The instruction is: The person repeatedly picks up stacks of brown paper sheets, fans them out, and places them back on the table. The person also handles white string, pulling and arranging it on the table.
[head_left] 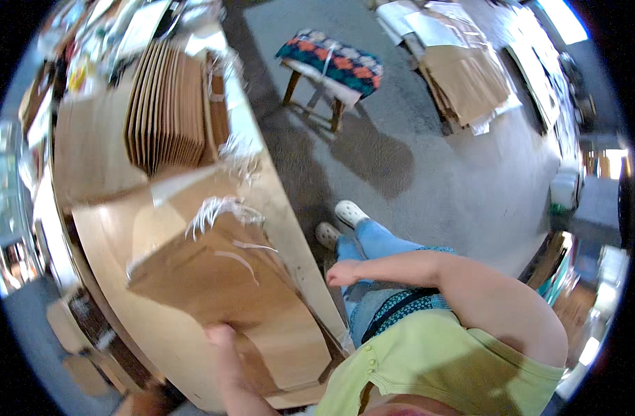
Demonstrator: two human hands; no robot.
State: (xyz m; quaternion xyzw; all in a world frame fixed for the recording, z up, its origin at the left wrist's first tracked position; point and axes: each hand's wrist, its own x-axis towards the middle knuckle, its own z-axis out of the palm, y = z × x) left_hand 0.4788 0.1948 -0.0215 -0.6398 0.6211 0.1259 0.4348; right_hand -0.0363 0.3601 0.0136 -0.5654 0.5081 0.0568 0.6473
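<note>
A flat brown cardboard sheet (227,291) is lying on the pale wooden surface (296,236), near its front edge; the left hand (220,338) is pressing down on the sheet's near part, though whether its fingers are spread I cannot tell; the right hand (343,274) is hanging loosely curled beside the surface edge, holding nothing. White straps (217,208) are lying across the sheet's far end; a steady flat press probably keeps the sheet from sliding; stacked cardboard (168,104) is standing farther back.
</note>
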